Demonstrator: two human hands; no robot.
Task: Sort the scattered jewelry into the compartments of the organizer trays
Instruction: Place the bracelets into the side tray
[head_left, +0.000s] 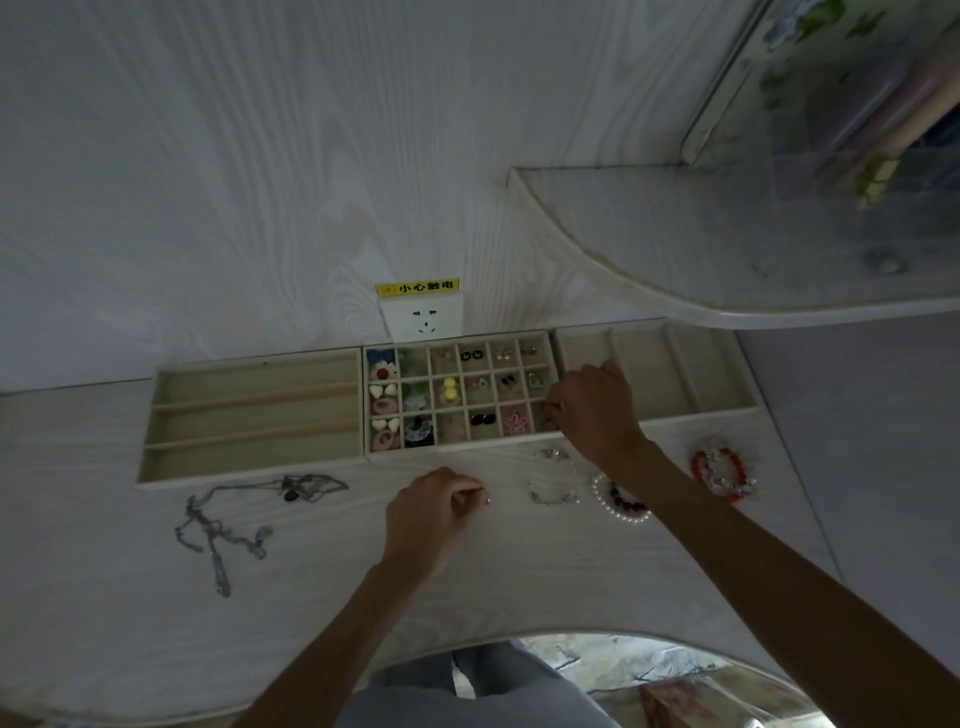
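Overhead, pale wood-grain table (519, 571) against matching wall, socket (422, 320) with yellow label behind trays. Three beige trays in row at far edge — long-slot tray (249, 415) left, grid tray (460, 392) centre, wide-slot tray (654, 371) right. Chains (223, 525) near left; bracelets (623, 499) near right. Left hand (431, 514) curled on table, pinching small ring (487, 500). Right hand (597, 410) over grid tray's near-right compartment — fingertips pinched on tiny piece, unclear what.

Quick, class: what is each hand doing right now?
Left hand: pinching a small ring.
Right hand: fingers curled at the grid tray; contents cannot be told.
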